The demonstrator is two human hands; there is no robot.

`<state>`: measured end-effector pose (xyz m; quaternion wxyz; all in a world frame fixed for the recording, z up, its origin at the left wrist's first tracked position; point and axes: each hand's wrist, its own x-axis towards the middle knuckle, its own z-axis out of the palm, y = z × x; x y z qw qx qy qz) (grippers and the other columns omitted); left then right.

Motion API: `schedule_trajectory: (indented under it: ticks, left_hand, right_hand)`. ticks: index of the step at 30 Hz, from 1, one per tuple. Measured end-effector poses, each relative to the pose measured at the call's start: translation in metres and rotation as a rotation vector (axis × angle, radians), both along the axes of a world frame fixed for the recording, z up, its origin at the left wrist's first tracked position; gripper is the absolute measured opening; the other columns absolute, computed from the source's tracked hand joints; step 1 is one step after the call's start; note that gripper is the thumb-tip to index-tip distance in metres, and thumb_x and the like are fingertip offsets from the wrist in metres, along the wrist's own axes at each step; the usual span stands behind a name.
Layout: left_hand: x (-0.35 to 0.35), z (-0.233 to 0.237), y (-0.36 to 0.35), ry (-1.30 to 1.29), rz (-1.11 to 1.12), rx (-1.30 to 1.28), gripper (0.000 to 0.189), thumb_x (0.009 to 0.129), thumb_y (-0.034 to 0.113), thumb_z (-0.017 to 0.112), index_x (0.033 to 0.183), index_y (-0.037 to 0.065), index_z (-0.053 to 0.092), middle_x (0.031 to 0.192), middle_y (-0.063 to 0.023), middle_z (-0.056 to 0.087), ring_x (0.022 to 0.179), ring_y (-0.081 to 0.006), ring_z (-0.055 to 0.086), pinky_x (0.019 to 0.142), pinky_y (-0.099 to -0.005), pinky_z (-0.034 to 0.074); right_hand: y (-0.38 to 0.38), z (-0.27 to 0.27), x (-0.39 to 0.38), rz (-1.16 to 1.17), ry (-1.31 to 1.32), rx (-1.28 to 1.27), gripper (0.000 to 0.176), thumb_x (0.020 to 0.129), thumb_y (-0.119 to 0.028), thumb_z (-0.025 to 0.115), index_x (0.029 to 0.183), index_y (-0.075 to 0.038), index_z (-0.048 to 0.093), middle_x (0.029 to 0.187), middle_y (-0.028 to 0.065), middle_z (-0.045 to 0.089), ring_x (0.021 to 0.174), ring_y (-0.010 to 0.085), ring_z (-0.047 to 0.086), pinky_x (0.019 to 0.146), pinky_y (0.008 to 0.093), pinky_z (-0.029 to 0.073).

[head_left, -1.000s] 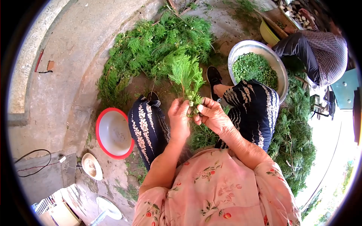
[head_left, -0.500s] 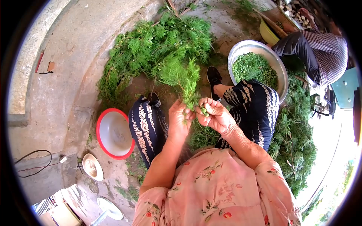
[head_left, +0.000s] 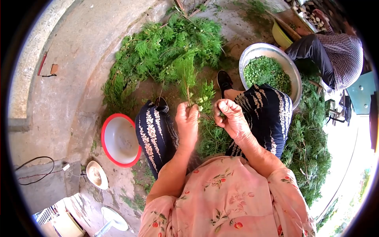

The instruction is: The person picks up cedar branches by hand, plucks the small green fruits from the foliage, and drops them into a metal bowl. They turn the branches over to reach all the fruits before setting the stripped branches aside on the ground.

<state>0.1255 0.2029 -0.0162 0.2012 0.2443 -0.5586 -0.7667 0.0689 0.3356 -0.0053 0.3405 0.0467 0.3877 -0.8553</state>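
Note:
My left hand is closed, pinching the stem of a feathery green conifer sprig that stands upright from the fingertips. Pale green seed cones cluster on the sprig's right side. A little to the right, apart from the sprig, my right hand is curled shut; a bit of green shows between its fingers, apparently picked seed cones, mostly hidden. Beyond both hands lies a heap of cut conifer branches. A wide metal basin holding many green cones and leafy bits stands beside my right knee.
On the left sits a white basin with a red rim. Near it are a straw-coloured hat-like bowl and a fan-like white disc. More greenery lies at right. Another person sits upper right by a yellow basin.
My hands have moved apart, the right one shifting rightward off the sprig. The sprig has turned more upright in my left hand, and its cones now show.

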Motion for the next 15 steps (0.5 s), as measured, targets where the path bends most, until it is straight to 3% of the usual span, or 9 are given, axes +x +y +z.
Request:
schedule_trajectory:
  ticks: [4, 8, 11, 14, 15]
  left_hand:
    - [0.001, -0.004, 0.002, -0.036, -0.006, -0.267, 0.009, 0.085, 0.001, 0.054, 0.094, 0.003, 0.052, 0.078, 0.0011, 0.054, 0.065, -0.0039, 0.045, 0.058, -0.0185, 0.039]
    - [0.002, -0.004, 0.004, 0.003, -0.047, -0.207, 0.010, 0.085, 0.000, 0.054, 0.095, 0.002, 0.052, 0.079, 0.0014, 0.054, 0.066, -0.0039, 0.044, 0.059, -0.0184, 0.038]
    - [0.004, -0.010, 0.004, 0.023, -0.076, -0.138, 0.009, 0.086, 0.002, 0.053, 0.095, 0.003, 0.052, 0.080, 0.0015, 0.054, 0.066, -0.0053, 0.046, 0.059, -0.0191, 0.039]
    - [0.005, -0.001, 0.005, -0.015, -0.117, 0.068, 0.008, 0.086, 0.004, 0.053, 0.094, 0.005, 0.053, 0.079, 0.0017, 0.054, 0.065, -0.0066, 0.047, 0.056, -0.0206, 0.040]
    - [0.004, 0.000, 0.004, -0.059, -0.112, 0.134, 0.007, 0.086, 0.005, 0.053, 0.094, 0.005, 0.053, 0.078, 0.0017, 0.054, 0.065, -0.0069, 0.048, 0.055, -0.0211, 0.040]
  right_hand:
    - [-0.005, 0.015, 0.006, 0.071, 0.545, 0.370, 0.023, 0.083, -0.019, 0.062, 0.099, -0.002, 0.060, 0.065, -0.0004, 0.052, 0.049, 0.0047, 0.044, 0.043, 0.0195, 0.035]
    - [-0.019, 0.000, 0.008, -0.013, 1.027, 0.603, 0.029, 0.080, -0.015, 0.065, 0.103, 0.001, 0.059, 0.077, 0.0009, 0.058, 0.053, 0.0037, 0.044, 0.050, 0.0180, 0.039]
    - [-0.022, -0.016, 0.007, -0.036, 0.945, 0.575, 0.026, 0.079, -0.015, 0.065, 0.102, -0.005, 0.060, 0.073, 0.0026, 0.059, 0.059, 0.0079, 0.049, 0.054, 0.0211, 0.042]
    - [-0.017, -0.001, 0.005, 0.121, 0.376, 0.415, 0.018, 0.082, -0.014, 0.062, 0.098, -0.005, 0.060, 0.068, 0.0012, 0.056, 0.052, 0.0075, 0.045, 0.047, 0.0198, 0.038]
    - [-0.015, 0.000, 0.004, 0.097, 0.121, 0.244, 0.011, 0.085, -0.015, 0.060, 0.090, -0.005, 0.060, 0.064, 0.0000, 0.052, 0.045, 0.0064, 0.040, 0.040, 0.0187, 0.031]
